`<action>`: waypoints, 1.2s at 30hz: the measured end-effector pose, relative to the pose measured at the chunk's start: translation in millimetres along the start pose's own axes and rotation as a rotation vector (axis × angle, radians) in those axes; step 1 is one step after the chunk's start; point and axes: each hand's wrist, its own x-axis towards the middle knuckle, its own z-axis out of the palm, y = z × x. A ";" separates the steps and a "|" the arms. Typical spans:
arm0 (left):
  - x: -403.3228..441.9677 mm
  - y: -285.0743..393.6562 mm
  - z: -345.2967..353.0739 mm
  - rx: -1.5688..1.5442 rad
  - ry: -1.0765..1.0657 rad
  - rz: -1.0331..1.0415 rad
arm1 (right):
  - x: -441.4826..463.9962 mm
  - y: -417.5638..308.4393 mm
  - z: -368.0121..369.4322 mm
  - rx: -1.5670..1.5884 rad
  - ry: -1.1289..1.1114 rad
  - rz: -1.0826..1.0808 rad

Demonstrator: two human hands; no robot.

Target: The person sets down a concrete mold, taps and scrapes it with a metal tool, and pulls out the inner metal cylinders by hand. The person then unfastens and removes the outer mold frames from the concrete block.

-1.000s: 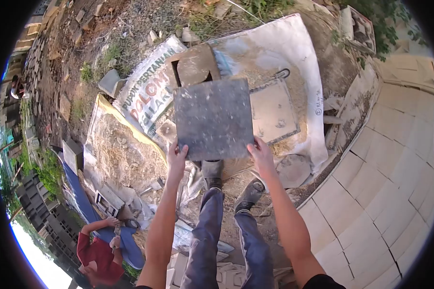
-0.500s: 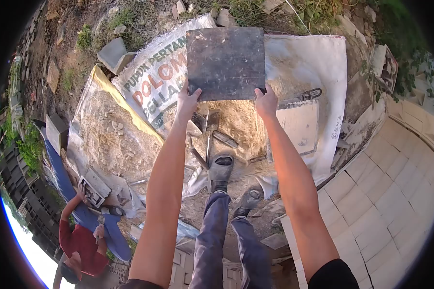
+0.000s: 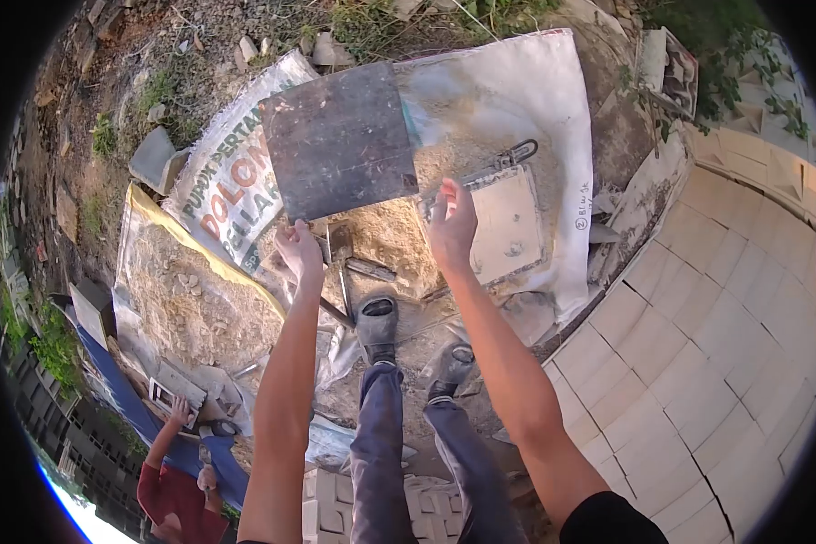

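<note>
A flat dark square board (image 3: pixel 340 140), scuffed and dusty, lies tilted anticlockwise over the printed white sack (image 3: pixel 231 195) and the sandy heap (image 3: pixel 394 236). My left hand (image 3: pixel 299 251) is at its lower left corner, fingers loosely bent and apart; whether a fingertip still touches is unclear. Off the board's lower right corner, my right hand (image 3: pixel 453 227) is open with curled fingers and holds nothing. Just right of that hand sits a pale square slab in a dark-edged mould (image 3: pixel 499 227), with a metal loop handle (image 3: pixel 517 154) above it.
Hand tools (image 3: pixel 370 269) lie on the sand near my shoes (image 3: pixel 377 322). Pale tiles (image 3: pixel 698 308) cover the right side. At lower left, a person in a red shirt (image 3: pixel 177 499) holds a framed mould (image 3: pixel 168 399). Broken stones (image 3: pixel 154 159) edge the sacks.
Both hands had the board by its lower corners; now my right hand is off it and my left has loosened. The board has turned anticlockwise. The view has shifted.
</note>
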 end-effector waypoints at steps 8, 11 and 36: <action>-163.9 -68.6 39.3 0.093 -0.929 -0.050 | -55.8 161.3 -174.5 -0.183 0.253 0.316; -198.6 -46.9 62.3 -0.008 -0.735 -0.001 | -33.6 187.2 -204.3 -0.317 0.089 0.287; -241.1 169.5 285.1 0.945 -0.321 0.708 | -40.9 223.4 -165.5 1.106 0.202 0.922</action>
